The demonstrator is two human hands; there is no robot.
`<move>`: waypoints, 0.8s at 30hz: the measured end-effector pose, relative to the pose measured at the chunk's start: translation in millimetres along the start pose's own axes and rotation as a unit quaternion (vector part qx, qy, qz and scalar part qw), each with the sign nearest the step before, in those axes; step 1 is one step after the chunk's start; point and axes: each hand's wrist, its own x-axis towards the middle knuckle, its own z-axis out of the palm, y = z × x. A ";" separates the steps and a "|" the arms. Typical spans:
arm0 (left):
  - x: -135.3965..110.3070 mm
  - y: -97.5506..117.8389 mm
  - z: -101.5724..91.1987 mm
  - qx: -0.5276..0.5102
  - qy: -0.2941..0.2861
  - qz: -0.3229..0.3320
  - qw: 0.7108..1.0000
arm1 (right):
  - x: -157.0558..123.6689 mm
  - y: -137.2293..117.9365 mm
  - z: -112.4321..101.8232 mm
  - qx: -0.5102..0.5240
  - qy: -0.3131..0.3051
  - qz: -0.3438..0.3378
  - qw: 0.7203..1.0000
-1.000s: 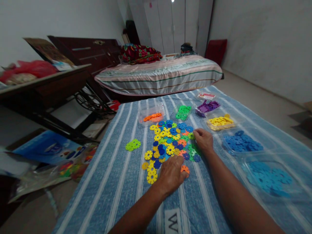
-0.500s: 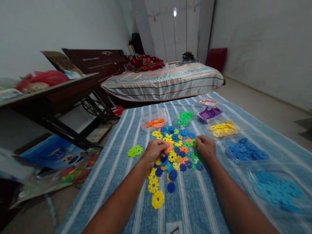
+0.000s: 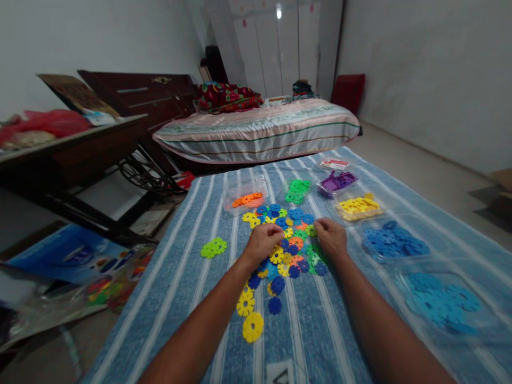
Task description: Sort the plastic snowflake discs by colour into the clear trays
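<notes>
Shifted since half a second ago, the left hand (image 3: 262,242) lies nearer the right hand (image 3: 332,239), and the orange disc then visible at its fingertips no longer shows there; where it lies cannot be told. Beneath everything is a blue striped cloth (image 3: 172,288), bearing clear containers (image 3: 242,188) along its far and right sides, each with one colour: orange, green, purple, yellow, blue, light blue. Between the forearms spreads a pile of mixed discs (image 3: 286,257), many colours remaining together; a lime-green cluster (image 3: 214,247) lies apart to its left. Left thumb and fingers are drawn together over the pile, any disc between them hidden. Right fingers are curled beside a light-green disc (image 3: 311,231); whether they pinch it is unclear. One yellow disc (image 3: 253,321) lies nearest the viewer.
</notes>
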 end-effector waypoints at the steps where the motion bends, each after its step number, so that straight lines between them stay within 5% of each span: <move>1: -4.3 -2.4 6.1 0.075 -0.028 0.051 0.995 | 0.1 -0.3 0.0 0.000 0.002 0.000 1.000; 4: -14.5 -10.3 18.9 0.253 -0.091 0.190 0.944 | 0.2 -0.5 -0.2 0.001 0.002 -0.004 1.000; 7: -23.5 -20.6 23.7 0.337 -0.093 0.266 0.898 | 0.3 0.2 -0.3 -0.001 -0.001 -0.009 1.000; 18: -51.2 -23.3 0.3 0.385 -0.122 0.209 0.891 | 1.2 0.7 -0.8 -0.017 -0.002 -0.005 1.000; 24: -49.7 -11.1 12.7 0.367 -0.100 0.226 0.897 | 0.4 -1.0 -2.2 -0.007 -0.002 0.001 1.000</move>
